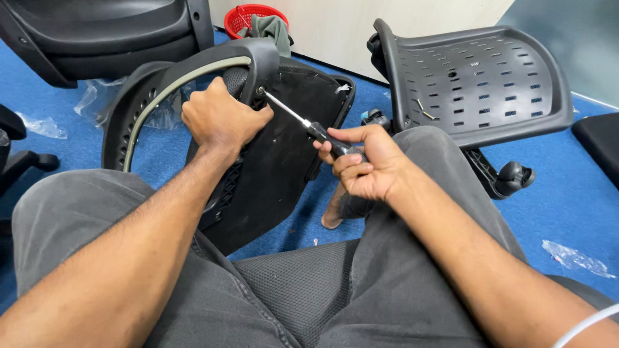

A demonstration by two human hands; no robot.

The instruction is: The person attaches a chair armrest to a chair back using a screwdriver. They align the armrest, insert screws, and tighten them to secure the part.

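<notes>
My left hand (219, 119) grips the curved black frame of a chair backrest (277, 161) that leans between my knees. My right hand (364, 164) is closed around the black handle of a screwdriver (303, 122). Its metal shaft points up and left, and the tip sits at a screw hole (261, 91) on the backrest's top bar, right beside my left fingers. A grey-green strip (174, 87) runs along the backrest's outer curve. Both my legs, in grey trousers, frame the backrest.
A perforated black seat pan (477, 84) on a wheeled base (512, 177) lies tipped at the right, with a small metal key on it. Another black seat shell (97, 32) is at the top left. A red basket (248, 16), plastic wrap (574, 258) and blue carpet surround me.
</notes>
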